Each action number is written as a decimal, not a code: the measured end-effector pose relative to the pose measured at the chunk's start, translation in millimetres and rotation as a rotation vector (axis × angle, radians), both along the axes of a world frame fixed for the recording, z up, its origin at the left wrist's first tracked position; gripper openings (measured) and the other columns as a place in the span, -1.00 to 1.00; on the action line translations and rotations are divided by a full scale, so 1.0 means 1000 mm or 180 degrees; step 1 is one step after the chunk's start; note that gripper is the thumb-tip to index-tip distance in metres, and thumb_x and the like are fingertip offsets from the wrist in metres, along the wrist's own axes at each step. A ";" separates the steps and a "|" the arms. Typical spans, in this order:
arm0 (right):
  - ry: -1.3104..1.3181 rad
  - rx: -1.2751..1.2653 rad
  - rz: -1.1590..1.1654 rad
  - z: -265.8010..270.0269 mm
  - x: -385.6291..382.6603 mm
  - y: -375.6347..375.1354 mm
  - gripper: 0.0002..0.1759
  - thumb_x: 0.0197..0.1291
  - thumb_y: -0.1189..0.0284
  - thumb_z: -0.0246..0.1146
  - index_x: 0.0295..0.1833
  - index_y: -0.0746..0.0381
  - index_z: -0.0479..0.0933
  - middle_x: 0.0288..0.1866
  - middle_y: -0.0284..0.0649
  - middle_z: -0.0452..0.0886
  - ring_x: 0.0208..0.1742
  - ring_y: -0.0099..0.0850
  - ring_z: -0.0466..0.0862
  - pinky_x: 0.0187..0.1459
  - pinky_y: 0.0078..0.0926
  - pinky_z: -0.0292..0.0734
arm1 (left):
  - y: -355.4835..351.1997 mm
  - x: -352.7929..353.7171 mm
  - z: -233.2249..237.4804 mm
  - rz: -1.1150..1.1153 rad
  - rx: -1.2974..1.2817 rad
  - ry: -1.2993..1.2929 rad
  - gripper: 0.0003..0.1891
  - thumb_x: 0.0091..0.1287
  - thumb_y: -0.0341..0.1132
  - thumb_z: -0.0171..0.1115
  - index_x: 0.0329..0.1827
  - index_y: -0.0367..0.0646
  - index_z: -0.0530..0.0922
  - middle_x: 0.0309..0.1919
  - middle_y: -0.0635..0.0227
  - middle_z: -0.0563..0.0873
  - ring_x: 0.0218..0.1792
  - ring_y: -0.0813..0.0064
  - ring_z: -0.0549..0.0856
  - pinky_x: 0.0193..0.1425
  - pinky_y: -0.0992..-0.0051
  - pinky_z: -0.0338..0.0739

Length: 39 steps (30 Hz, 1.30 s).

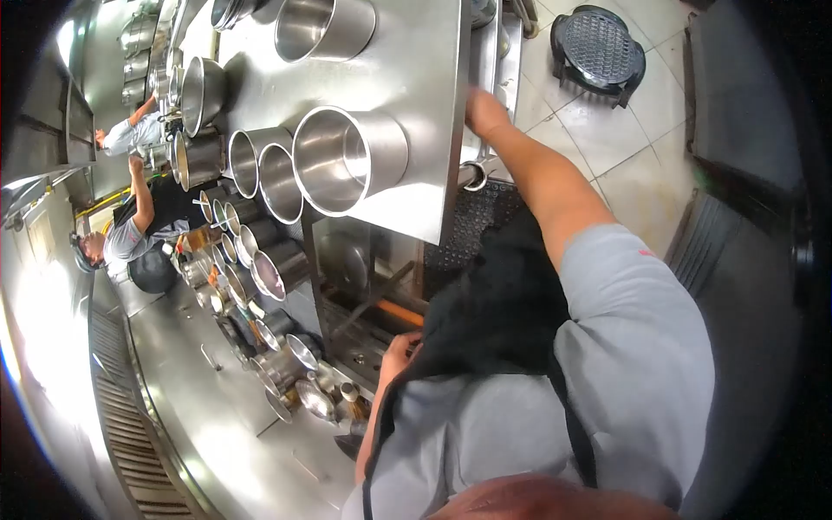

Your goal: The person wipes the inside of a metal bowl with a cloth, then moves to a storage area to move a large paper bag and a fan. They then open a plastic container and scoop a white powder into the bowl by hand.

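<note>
My right hand (485, 113) reaches to the edge of the steel table (425, 104), beside a metal shelf (507, 74). Its fingers are hidden, and so is anything they hold. My left hand (400, 355) is low beside my black apron (494, 303), with its fingers curled; what is in them is too small to make out. An orange bar (400, 313) lies just beyond it. Large steel pots, among them a wide one (381, 160) and another (347, 30), stand on the table between my hands and the far side.
A dark stool (600, 50) stands on the tiled floor (598, 130). Several steel containers with utensils line a lower counter (191, 373). Beyond it are a person in a cap (130, 243) and another person (134, 134). A dark perforated mat (468, 221) lies near the apron.
</note>
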State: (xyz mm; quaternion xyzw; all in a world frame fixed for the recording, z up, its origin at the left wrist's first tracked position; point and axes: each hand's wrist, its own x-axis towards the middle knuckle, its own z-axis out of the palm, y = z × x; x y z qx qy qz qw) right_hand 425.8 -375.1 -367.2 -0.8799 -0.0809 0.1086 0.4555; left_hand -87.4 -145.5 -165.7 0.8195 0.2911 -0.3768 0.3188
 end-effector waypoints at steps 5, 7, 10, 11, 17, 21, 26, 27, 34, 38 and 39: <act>0.0387 0.0725 -0.1214 0.048 -0.010 -0.084 -0.68 0.34 0.26 0.13 0.09 0.18 0.53 -0.16 0.15 0.69 -0.08 0.14 0.68 -0.01 0.04 0.55 | -0.070 0.119 0.076 -0.0153 0.0346 -0.0870 -0.71 0.36 -0.32 0.33 0.07 -0.24 0.62 -0.02 0.13 0.72 -0.05 0.24 0.73 -0.05 0.39 0.62; 0.0305 0.0578 -0.1410 0.064 -0.030 -0.102 -0.66 0.34 0.29 0.10 0.13 0.18 0.56 -0.10 0.17 0.68 -0.05 0.14 0.67 0.01 -0.02 0.56 | -0.088 0.153 0.096 0.0013 0.0189 -0.0917 -0.72 0.35 -0.33 0.33 0.07 -0.24 0.62 -0.01 0.13 0.72 -0.05 0.24 0.73 -0.05 0.38 0.62; -0.0372 0.0204 -0.0959 0.069 -0.035 -0.076 -0.70 0.31 0.34 0.14 0.09 0.12 0.62 -0.10 0.07 0.70 -0.07 0.05 0.69 -0.02 -0.05 0.59 | -0.089 0.191 0.093 -0.0904 0.0293 -0.1746 -0.72 0.36 -0.35 0.31 0.09 -0.24 0.62 0.03 0.16 0.73 -0.10 0.32 0.76 -0.05 0.41 0.62; -0.0681 0.0240 -0.0775 0.068 -0.035 -0.061 -0.72 0.30 0.38 0.13 0.05 0.08 0.65 -0.13 0.03 0.70 -0.10 0.02 0.69 -0.04 -0.06 0.61 | -0.083 0.190 0.084 -0.0911 0.0311 -0.1755 -0.72 0.36 -0.35 0.31 0.09 -0.24 0.62 0.03 0.16 0.73 -0.10 0.32 0.76 -0.05 0.41 0.62; -0.0698 -0.0749 0.0540 0.026 -0.050 0.005 -0.75 0.28 0.43 0.08 -0.17 0.27 0.66 -0.10 -0.09 0.62 -0.08 -0.07 0.67 -0.08 -0.15 0.66 | -0.092 0.156 0.092 0.0093 0.0251 -0.0850 -0.72 0.35 -0.35 0.32 0.08 -0.23 0.63 0.03 0.15 0.73 0.03 0.29 0.73 -0.03 0.42 0.61; -0.1014 -0.1189 0.1536 -0.009 -0.026 0.017 -0.73 0.32 0.43 0.05 -0.04 0.28 0.62 0.02 0.00 0.62 -0.02 0.00 0.69 -0.06 -0.11 0.67 | -0.087 0.120 0.081 0.0086 0.0469 -0.0933 -0.71 0.34 -0.35 0.34 0.08 -0.23 0.63 -0.01 0.17 0.74 -0.03 0.32 0.74 -0.02 0.44 0.59; 0.0115 0.0121 -0.0241 0.007 -0.001 -0.012 -0.69 0.28 0.31 0.14 0.03 0.24 0.56 -0.07 0.14 0.67 0.01 0.09 0.67 0.01 0.01 0.56 | -0.086 0.132 0.087 0.0061 0.0428 -0.1009 -0.72 0.35 -0.37 0.32 0.08 -0.25 0.63 0.02 0.15 0.73 0.03 0.29 0.73 0.04 0.40 0.59; 0.0192 0.0229 -0.0839 0.020 0.001 -0.026 -0.66 0.27 0.31 0.16 0.07 0.26 0.56 -0.06 0.16 0.67 0.01 0.10 0.66 0.05 -0.04 0.54 | -0.086 0.137 0.086 0.0051 0.0387 -0.1007 -0.72 0.35 -0.37 0.32 0.08 -0.25 0.63 0.02 0.15 0.73 0.03 0.29 0.73 0.04 0.40 0.59; 0.1214 0.3369 -0.1592 0.093 -0.058 -0.162 -0.66 0.25 0.42 0.23 0.10 0.35 0.56 -0.05 -0.31 0.69 -0.04 -0.45 0.65 0.01 -0.45 0.52 | -0.134 0.230 0.123 -0.0343 -0.0925 -0.1462 -0.70 0.36 -0.44 0.26 0.14 -0.30 0.60 0.10 0.16 0.70 0.08 0.36 0.70 0.21 0.41 0.56; 0.1451 0.4220 -0.1224 0.193 -0.114 -0.180 -0.71 0.25 0.45 0.23 0.06 0.31 0.58 -0.11 -0.36 0.66 -0.07 -0.46 0.65 -0.02 -0.41 0.53 | -0.178 0.287 0.143 -0.0653 -0.2000 -0.1598 -0.61 0.46 -0.33 0.20 0.29 -0.30 0.50 0.23 0.22 0.60 0.22 0.47 0.57 0.31 0.43 0.46; 0.1401 0.4227 -0.1207 0.217 -0.125 -0.180 -0.71 0.25 0.45 0.23 0.06 0.31 0.58 -0.11 -0.36 0.66 -0.07 -0.46 0.65 -0.02 -0.41 0.53 | -0.191 0.295 0.143 -0.0524 -0.2263 -0.1733 -0.59 0.47 -0.31 0.20 0.30 -0.36 0.48 0.25 0.20 0.57 0.25 0.48 0.55 0.33 0.42 0.45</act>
